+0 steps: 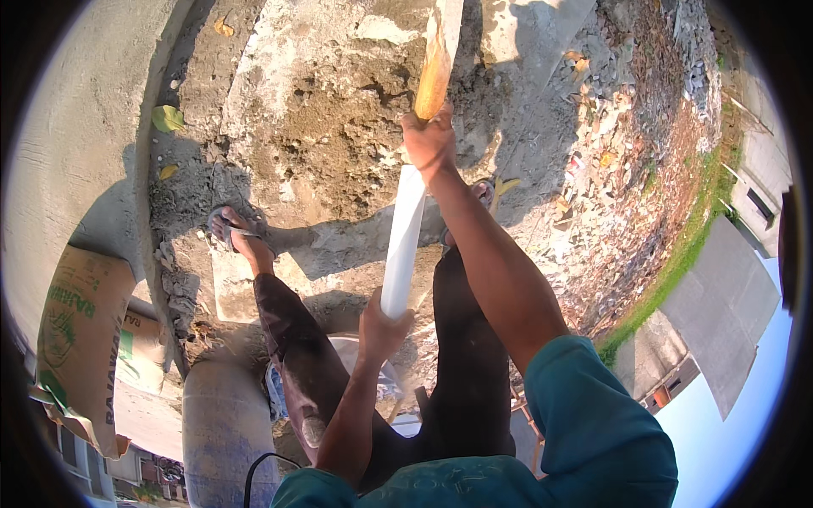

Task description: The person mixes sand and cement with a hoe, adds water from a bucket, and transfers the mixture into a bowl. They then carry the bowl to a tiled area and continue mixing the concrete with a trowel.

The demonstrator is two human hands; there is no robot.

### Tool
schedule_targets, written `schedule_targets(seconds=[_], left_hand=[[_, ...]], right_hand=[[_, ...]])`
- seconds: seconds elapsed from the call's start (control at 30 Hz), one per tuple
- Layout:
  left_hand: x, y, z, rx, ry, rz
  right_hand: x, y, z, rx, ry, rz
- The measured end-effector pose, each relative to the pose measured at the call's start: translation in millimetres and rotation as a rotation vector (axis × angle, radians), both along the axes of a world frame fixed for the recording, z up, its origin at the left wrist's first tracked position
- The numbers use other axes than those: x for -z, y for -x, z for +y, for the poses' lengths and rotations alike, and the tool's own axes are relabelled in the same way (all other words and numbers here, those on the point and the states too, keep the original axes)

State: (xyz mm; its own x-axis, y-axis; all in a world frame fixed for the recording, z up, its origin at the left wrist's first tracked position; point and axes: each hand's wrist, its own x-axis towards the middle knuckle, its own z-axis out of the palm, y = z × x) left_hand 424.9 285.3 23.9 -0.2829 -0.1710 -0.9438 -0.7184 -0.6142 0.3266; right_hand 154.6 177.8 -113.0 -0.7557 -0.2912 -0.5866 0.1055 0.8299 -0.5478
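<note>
A long white tube-like handle [404, 241], likely plastic pipe, runs upward between my legs. My left hand [384, 327] is closed around its lower end. Farther up, my right hand [433, 136] grips the same handle where it meets a yellow-brown, muddy section [434, 79]. Above that the shaft continues pale to the top edge of the view, so its far end is out of sight. Beneath and left of the upper part lies a rough patch of damp, brown sandy mix [336, 133] on the ground.
My sandalled foot [238, 232] stands left of the handle; the other is partly hidden by my right arm. A concrete edge [147, 159] runs along the left. Printed sacks [86, 330] and a dusty drum [225, 419] stand lower left. Rubble and dry leaves [610, 190] cover the right side.
</note>
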Motion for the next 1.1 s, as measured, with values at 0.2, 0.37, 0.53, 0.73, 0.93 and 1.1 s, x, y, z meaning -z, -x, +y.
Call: schedule_targets(seconds=[0.2, 0.37, 0.53, 0.73, 0.93, 1.1], left_hand=[[-47.1, -86.7, 72.1, 0.118, -0.003, 0.039], [-2.3, 3.3, 25.9, 0.293, 0.205, 0.081], [58.4, 203.5, -94.6, 0.105, 0.105, 0.314], [12.5, 229.1, -141.9, -0.062, -0.207, 0.373], [-93.2, 110.7, -118.0, -0.147, -0.374, 0.099], [-148.3, 54.2, -112.9, -0.036, -0.299, 0.07]], right_hand=[[-108.2, -94.3, 85.1, 0.291, 0.231, -0.346], [-99.1, 23.5, 54.6, 0.293, 0.347, -0.081], [14.8, 261.1, -21.5, 0.225, 0.555, 0.218], [90.6, 296.1, -22.9, -0.277, 0.208, 0.223], [-10.1, 105.5, -19.9, -0.102, -0.169, -0.16], [-34.6, 39.7, 19.1, 0.096, -0.081, -0.276]])
